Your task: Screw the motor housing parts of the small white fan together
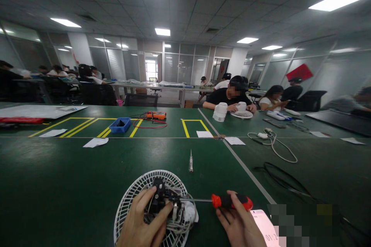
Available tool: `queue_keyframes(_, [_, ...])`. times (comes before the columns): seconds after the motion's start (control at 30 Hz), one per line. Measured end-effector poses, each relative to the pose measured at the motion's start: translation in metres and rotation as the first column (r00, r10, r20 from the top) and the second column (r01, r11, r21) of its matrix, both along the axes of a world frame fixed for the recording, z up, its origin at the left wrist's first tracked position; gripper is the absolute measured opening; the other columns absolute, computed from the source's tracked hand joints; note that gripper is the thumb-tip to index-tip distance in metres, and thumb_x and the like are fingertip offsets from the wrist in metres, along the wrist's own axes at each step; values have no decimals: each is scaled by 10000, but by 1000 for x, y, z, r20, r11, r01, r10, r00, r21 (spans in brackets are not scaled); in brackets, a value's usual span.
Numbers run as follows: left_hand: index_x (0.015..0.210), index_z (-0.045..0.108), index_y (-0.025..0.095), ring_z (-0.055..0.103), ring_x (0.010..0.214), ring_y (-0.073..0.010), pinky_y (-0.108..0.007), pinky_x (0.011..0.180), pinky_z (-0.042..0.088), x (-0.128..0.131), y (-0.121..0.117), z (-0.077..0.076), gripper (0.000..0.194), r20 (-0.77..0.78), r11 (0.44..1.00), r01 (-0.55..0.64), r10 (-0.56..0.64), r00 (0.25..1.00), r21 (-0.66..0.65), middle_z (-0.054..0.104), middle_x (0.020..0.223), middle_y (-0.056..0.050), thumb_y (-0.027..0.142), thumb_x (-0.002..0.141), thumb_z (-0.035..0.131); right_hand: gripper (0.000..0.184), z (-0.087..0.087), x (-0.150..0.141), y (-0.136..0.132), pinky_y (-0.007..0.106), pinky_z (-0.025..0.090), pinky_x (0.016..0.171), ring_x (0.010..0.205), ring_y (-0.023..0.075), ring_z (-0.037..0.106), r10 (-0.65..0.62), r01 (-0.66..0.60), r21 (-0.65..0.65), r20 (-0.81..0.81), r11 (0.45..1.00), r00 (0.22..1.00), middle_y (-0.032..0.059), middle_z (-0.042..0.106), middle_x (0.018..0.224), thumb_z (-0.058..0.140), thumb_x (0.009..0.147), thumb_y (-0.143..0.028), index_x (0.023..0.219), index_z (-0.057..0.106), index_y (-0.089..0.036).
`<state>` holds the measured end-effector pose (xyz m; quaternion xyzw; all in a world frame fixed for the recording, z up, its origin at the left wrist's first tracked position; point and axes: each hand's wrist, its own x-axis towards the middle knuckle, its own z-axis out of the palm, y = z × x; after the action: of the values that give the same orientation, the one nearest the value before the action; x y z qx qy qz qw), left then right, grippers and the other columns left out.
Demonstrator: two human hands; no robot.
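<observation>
Currently, the black mechanism (159, 195) is steadied on the white grille (118, 210) by the part-curled left hand (140, 222). Right of the grille, the screwdriver (227, 201) is held in the loosely closed right hand (242, 224), pointed at the mechanism. Work seems midway: parts are joined, but cables (174, 227) are exposed.

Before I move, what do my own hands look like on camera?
The left hand and right hand are bare: no gloves, rings, cables or markings that I can see. No sleeves show, and the picture's lower edge cuts off both arms.
</observation>
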<state>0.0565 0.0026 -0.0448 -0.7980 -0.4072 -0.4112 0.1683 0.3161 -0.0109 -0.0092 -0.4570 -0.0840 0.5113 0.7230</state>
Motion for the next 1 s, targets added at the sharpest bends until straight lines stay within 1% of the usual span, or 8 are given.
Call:
queue_keyframes(0.07, [1260,684,343,499,1302,-349,-530,943,591,-1,1,0,411,-21,1000,8,-7,1000,16,413,1438,-166,152,899,643,719,0,1,-1,357,605,709,841,233,731,29,-30,8,43,1000,999,23,761,917,989,528,-439,1119,646,-216])
queue_keyframes(0.17, [1237,694,339,507,1304,-349,-535,979,573,1,-1,0,400,25,1000,-8,9,1000,-10,418,1435,-152,134,899,635,724,0,2,-3,395,603,826,909,244,739,51,-53,37,65,998,997,37,770,953,983,561,-372,1174,628,-221])
queue_keyframes(0.3, [1231,683,322,516,1319,-336,-514,1029,554,5,-4,1,404,68,999,-30,32,997,-30,427,1406,-131,111,889,642,647,0,2,-3,449,586,923,1043,288,718,44,-46,63,32,997,999,66,770,1012,986,533,-368,1063,648,-212])
queue_keyframes(0.4, [1214,671,304,517,1316,-324,-509,1036,555,6,-5,2,397,92,999,-33,34,995,-11,436,1374,-130,89,881,651,610,-2,0,-2,407,624,773,908,265,738,8,-10,46,36,999,999,30,759,934,977,543,-449,1006,652,-222])
queue_keyframes(0.5, [1208,659,301,508,1315,-322,-519,1022,563,6,-5,2,393,106,1000,-26,27,994,-6,440,1352,-134,85,880,654,615,-3,0,-2,352,613,681,791,225,733,23,-26,43,63,999,998,6,748,878,978,569,-430,1046,650,-224])
queue_keyframes(0.57, [1209,653,303,503,1317,-320,-522,1019,567,6,-5,2,394,102,1000,-25,26,994,-8,436,1349,-133,85,881,654,622,-4,1,-3,364,616,755,834,224,737,35,-40,67,68,997,997,7,754,889,976,590,-387,1090,644,-224])
queue_keyframes(0.77, [1222,652,321,496,1320,-327,-539,1011,575,6,-6,3,403,77,999,-42,43,996,-18,413,1370,-135,98,886,646,634,0,4,-4,437,544,1012,1029,259,728,24,-25,92,7,995,1000,55,782,1013,997,498,-282,1042,678,-209])
queue_keyframes(1.0, [1260,647,342,494,1323,-352,-572,1002,572,4,-6,-1,428,66,999,-47,49,997,-21,404,1389,-140,119,895,644,564,4,2,-5,487,505,1061,1034,276,730,40,-43,144,22,989,999,44,791,970,992,477,-262,967,715,-230])
